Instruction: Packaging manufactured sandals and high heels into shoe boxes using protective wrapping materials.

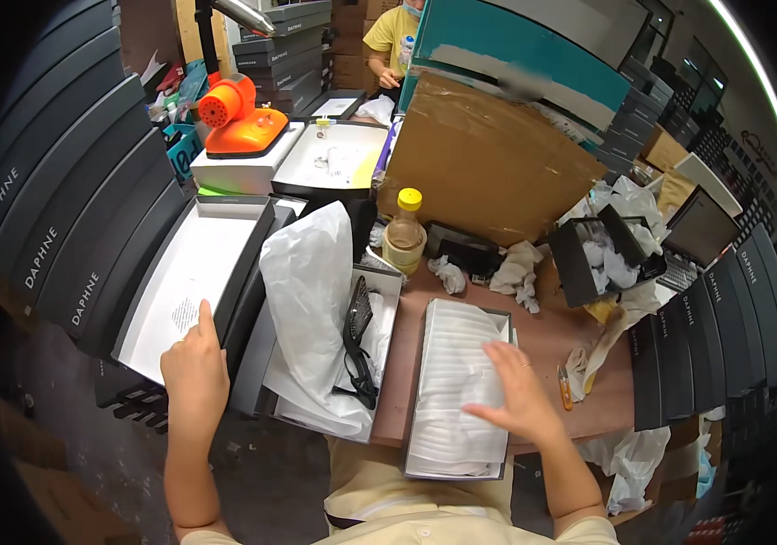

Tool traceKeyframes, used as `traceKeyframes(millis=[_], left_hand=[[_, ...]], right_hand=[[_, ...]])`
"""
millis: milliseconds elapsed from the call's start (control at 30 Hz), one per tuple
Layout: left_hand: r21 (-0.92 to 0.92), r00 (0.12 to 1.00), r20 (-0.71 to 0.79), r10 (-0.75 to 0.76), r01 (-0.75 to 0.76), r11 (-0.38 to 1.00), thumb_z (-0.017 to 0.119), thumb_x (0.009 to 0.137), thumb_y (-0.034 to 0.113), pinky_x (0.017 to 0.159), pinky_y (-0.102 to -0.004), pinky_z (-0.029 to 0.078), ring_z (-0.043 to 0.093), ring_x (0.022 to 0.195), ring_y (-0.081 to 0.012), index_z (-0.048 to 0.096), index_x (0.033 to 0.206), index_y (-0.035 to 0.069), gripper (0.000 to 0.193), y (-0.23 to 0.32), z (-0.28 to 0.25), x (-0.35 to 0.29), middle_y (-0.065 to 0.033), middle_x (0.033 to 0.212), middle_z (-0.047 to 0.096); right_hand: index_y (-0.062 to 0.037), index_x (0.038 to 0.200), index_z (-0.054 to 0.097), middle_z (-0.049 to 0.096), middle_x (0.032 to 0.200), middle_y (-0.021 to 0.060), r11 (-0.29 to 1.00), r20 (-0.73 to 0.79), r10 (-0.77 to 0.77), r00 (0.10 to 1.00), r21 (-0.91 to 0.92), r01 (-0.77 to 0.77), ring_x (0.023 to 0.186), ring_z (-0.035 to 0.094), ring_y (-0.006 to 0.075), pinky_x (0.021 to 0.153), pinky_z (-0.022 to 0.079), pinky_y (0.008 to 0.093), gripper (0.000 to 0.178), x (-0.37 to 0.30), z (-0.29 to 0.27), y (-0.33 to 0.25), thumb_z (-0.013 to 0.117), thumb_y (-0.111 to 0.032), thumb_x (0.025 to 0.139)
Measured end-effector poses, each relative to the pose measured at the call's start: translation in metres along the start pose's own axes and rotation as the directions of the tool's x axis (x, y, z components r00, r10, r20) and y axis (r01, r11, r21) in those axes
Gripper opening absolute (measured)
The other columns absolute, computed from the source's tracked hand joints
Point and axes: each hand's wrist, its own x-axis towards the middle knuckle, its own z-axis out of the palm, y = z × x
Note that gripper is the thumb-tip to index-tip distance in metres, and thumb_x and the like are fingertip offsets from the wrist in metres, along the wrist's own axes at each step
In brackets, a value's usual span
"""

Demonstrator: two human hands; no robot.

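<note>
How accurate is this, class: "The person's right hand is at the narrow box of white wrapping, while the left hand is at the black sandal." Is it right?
Not quite: the left hand is not at the black sandal but at the near end of the white-lined open box, as the head view shows. The right hand is at the narrow box of white wrapping.

The left grip (196, 371) extends its index finger (206, 320); the right grip (523, 398) spreads wide.
</note>
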Motion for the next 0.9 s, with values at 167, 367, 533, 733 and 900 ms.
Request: traceKeyframes(millis=[167,367,533,733,900], left_hand=[[-0.444,0.867,-0.469,0.169,-0.397,0.803,0.067,0.07,0.006,0.097,-0.0448,0.037,0.046,0.117,-0.0392,0.048,0.124,-0.004,0.058,0.064,0.026,-0.04,-0.0219,0.125,0.05],[-0.88,0.922,-0.213,0.323,-0.325,0.346,0.065,0.081,0.023,0.103,-0.0476,0.031,0.037,0.126,-0.0398,0.039,0.132,-0.001,0.062,0.169,0.115,-0.079,-0.0243,0.133,0.041],[-0.833,0.647,-0.213,0.732,-0.512,0.209,0.053,0.087,0.038,0.103,-0.061,0.019,0.024,0.134,-0.0392,0.035,0.137,0.002,0.064,0.219,0.117,-0.086,-0.0189,0.143,0.031],[-0.592,0.114,-0.103,0.988,-0.806,0.031,0.059,0.082,0.038,0.104,-0.0593,0.023,0.028,0.134,-0.0335,0.053,0.124,0.009,0.051,0.258,0.127,-0.122,-0.0186,0.136,0.04],[-0.674,0.403,-0.056,0.914,-0.691,0.263,0.06,0.08,0.035,0.103,-0.0537,0.029,0.041,0.123,-0.0298,0.06,0.104,0.001,0.042,0.207,0.119,-0.09,-0.0137,0.118,0.053]], right_hand=[[-0.0081,0.115,0.056,0.055,0.108,0.0142,0.979,0.103,0.042,0.994,-0.205,-0.02,0.107,0.05,0.0311,0.095,0.036,0.0381,0.055,-0.003,0.043,0.002,0.076,-0.026,0.067],[-0.0044,0.09,0.063,0.06,0.091,0.0077,0.931,-0.358,0.285,0.889,0.325,-0.167,0.089,0.056,0.0219,0.08,0.044,0.0335,0.018,-0.031,0.03,0.048,0.066,-0.003,0.073],[0.0006,0.11,0.055,0.056,0.108,0.0076,0.594,-0.38,0.73,0.568,0.764,-0.251,0.103,0.053,0.0147,0.088,0.043,0.0295,0.033,-0.088,-0.008,0.092,0.047,0.002,0.078],[0.0009,0.111,0.053,0.061,0.096,0.0167,0.962,-0.065,-0.273,0.96,-0.032,0.271,0.084,0.061,0.029,0.078,0.049,0.0366,0.035,0.03,-0.039,-0.033,0.056,-0.014,0.079],[0.0001,0.128,0.037,0.062,0.096,0.0216,0.87,0.449,0.313,0.837,-0.489,-0.063,0.08,0.063,0.0362,0.069,0.05,0.0431,0.066,0.064,0.033,0.044,0.065,-0.027,0.074]])
